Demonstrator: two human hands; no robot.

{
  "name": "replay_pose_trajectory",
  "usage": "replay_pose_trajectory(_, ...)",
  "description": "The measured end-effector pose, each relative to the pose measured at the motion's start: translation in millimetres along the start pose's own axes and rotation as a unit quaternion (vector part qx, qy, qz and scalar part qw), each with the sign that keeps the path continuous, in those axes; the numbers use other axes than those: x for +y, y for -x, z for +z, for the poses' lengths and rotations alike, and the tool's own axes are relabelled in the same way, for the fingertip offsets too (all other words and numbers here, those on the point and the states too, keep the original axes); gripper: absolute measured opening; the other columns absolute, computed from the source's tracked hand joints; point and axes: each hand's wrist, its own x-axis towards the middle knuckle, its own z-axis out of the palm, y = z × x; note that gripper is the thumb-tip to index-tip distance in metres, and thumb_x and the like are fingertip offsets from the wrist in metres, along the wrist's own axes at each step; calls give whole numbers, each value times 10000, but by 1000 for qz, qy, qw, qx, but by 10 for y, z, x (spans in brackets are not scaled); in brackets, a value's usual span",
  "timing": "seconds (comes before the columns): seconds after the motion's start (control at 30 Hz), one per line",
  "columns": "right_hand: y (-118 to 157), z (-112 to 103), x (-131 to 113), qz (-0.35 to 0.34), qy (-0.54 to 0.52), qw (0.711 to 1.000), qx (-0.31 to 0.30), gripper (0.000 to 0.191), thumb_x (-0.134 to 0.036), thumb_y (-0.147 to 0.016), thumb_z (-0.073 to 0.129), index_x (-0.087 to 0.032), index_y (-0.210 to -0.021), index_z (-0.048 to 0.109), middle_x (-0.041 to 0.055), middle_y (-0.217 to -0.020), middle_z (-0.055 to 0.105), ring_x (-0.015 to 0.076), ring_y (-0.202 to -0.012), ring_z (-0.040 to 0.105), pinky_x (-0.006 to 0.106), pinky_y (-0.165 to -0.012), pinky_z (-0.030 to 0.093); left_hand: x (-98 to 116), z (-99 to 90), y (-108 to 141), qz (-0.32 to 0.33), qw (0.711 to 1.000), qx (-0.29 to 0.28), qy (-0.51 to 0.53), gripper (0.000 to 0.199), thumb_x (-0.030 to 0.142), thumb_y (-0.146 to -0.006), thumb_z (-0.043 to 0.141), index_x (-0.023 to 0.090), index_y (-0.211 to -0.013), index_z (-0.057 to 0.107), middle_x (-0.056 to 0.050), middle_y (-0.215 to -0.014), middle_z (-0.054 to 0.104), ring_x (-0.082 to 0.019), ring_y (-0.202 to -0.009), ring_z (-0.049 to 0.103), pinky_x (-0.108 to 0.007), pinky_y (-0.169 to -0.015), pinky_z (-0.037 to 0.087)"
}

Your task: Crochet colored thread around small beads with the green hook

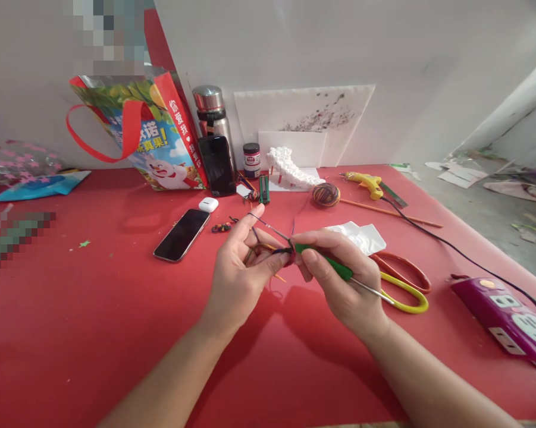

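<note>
Between the thumb and fingers of my left hand (241, 270) is a small piece of dark multicoloured crochet work (285, 257), with yarn running over the raised index finger. My right hand (350, 279) grips a crochet hook (339, 267) by its green handle, its metal tail pointing back to the right. The hook's tip meets the yarn at the crochet work, where both hands come close together. Fingers partly hide the small piece. A multicoloured yarn ball (325, 194) lies on the table beyond my hands, and a strand rises from the work towards it.
Scissors (406, 294) with red and yellow handles lie right of my right hand, near a purple power strip (504, 318). A yellow glue gun (366, 183) trails a black cable. A phone (182, 235) and white earbud case (208, 205) lie left. A gift bag (160, 154) and thermos (209, 107) stand behind.
</note>
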Motion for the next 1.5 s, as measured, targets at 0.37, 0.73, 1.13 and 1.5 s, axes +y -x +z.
replay_pose_trajectory(0.37,29,20,71,-84,153,984,30,308,-87,-1011,698,-224,-1280,757,29,-941,759,140,-773,690,279,-725,586,10,17,52,10,999,6,-38,838,214,-812,921,159,-1572,574,43,-833,723,-115,-803,716,-248,-813,608)
replay_pose_trajectory(0.73,-203,-134,10,270,-344,898,-45,140,-337,-870,859,-204,-844,892,-11,-569,638,37,-415,361,227,-469,345,112,-90,-12,-25,995,-98,2,644,153,-733,965,206,-1341,760,40,-818,723,-105,-759,708,-226,-749,591)
replay_pose_trajectory(1.13,-302,-376,-46,271,-242,927,-93,124,-274,-791,835,-166,-742,872,4,-466,580,59,-358,333,212,-384,130,124,-113,19,-4,990,-134,-43,572,193,-845,887,227,-1399,749,10,-884,699,-102,-762,649,-228,-727,586)
replay_pose_trajectory(1.5,-295,-364,-45,266,-219,937,-48,117,-260,-786,816,-160,-745,858,-5,-478,568,57,-383,320,234,-407,148,65,-180,-7,35,992,-113,-53,553,194,-855,872,267,-1395,775,10,-901,713,-102,-808,655,-209,-779,555)
